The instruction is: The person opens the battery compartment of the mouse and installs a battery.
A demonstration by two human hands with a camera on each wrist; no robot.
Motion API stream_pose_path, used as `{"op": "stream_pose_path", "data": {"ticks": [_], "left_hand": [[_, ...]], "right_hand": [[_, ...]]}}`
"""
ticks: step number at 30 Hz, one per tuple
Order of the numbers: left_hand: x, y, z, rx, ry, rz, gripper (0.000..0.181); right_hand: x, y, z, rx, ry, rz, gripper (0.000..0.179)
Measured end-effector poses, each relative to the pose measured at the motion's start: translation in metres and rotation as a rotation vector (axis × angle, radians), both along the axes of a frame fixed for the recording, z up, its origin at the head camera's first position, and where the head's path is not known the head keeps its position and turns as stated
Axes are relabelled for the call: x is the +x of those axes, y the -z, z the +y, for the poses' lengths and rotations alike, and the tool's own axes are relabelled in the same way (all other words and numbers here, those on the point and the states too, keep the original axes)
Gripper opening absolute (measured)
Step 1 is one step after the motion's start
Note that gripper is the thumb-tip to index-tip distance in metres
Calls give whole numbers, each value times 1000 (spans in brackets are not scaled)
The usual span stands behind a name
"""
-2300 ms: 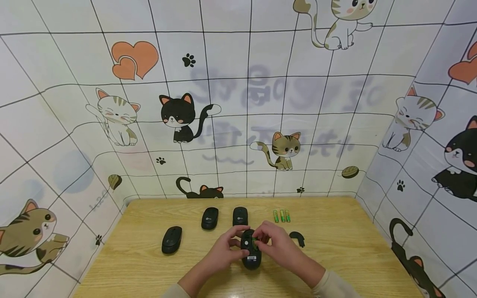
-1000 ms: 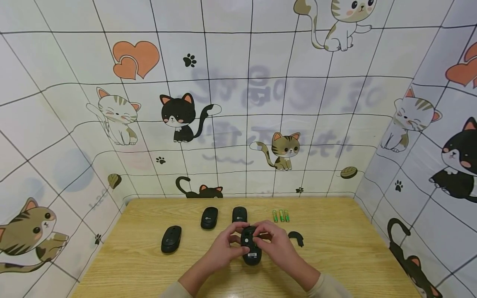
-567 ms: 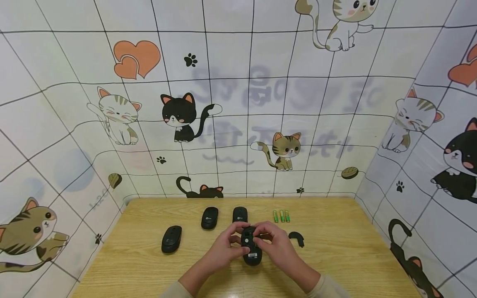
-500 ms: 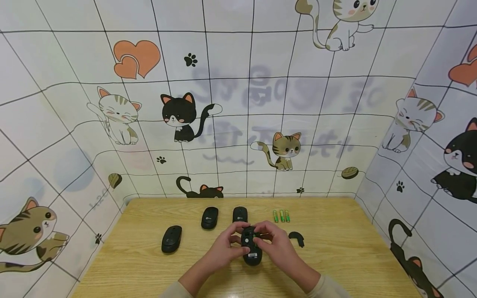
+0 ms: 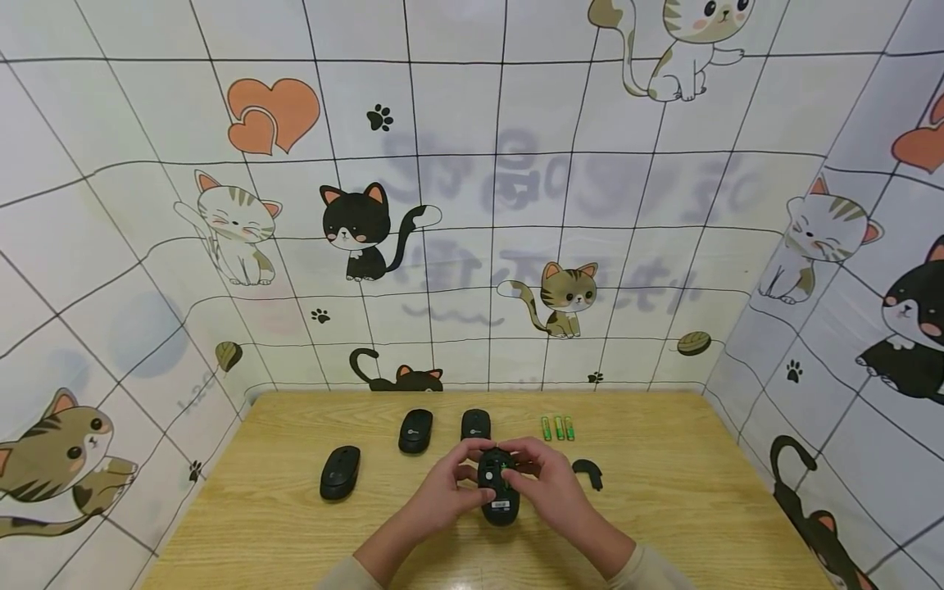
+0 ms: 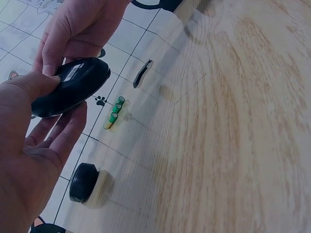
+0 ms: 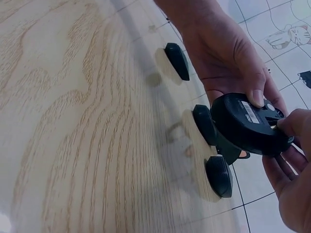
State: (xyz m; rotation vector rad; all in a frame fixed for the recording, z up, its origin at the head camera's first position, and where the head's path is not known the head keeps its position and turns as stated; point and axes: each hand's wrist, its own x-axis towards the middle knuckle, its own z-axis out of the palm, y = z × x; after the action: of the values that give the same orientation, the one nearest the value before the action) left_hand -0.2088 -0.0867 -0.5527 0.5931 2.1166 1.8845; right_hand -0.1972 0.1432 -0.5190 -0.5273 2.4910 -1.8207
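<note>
A black computer mouse (image 5: 501, 510) is held underside up, with its labelled base and its battery compartment facing the head camera. My left hand (image 5: 445, 488) grips its left side, the thumb on the base and the fingers behind. From the other side my right hand (image 5: 551, 485) holds the mouse, fingers curled round the far edge. Its thumb (image 7: 291, 122) presses at the compartment, where a green battery (image 5: 505, 471) shows partly beside the thumb; the rest is hidden. In the left wrist view the mouse (image 6: 73, 90) is raised above the table.
Three more black mice stand on the wooden table (image 5: 664, 508): one at left (image 5: 340, 474), one further back (image 5: 416, 432), one behind my left hand (image 5: 475, 423). Three green batteries (image 5: 558, 428) lie at the back right. A curved black cover (image 5: 588, 473) lies right of my right hand.
Earlier my right fingers pinched the green battery over the compartment; now the battery lies lower in it, under the thumb. The mouse has tilted slightly; my left hand keeps its grip.
</note>
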Motion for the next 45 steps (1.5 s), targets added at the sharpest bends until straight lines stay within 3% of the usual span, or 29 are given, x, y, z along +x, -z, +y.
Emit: {"op": "stream_pose_path", "data": {"ticks": [16, 34, 45], "left_hand": [[-2, 1, 2, -3, 9, 4, 65], [-1, 1, 5, 11, 32, 39, 65], [-3, 0, 3, 12, 35, 19, 64]], "right_hand": [[-5, 1, -1, -28, 24, -78, 31], [0, 0, -1, -38, 55, -68, 29], [-2, 3, 5, -44, 7, -74, 31]]}}
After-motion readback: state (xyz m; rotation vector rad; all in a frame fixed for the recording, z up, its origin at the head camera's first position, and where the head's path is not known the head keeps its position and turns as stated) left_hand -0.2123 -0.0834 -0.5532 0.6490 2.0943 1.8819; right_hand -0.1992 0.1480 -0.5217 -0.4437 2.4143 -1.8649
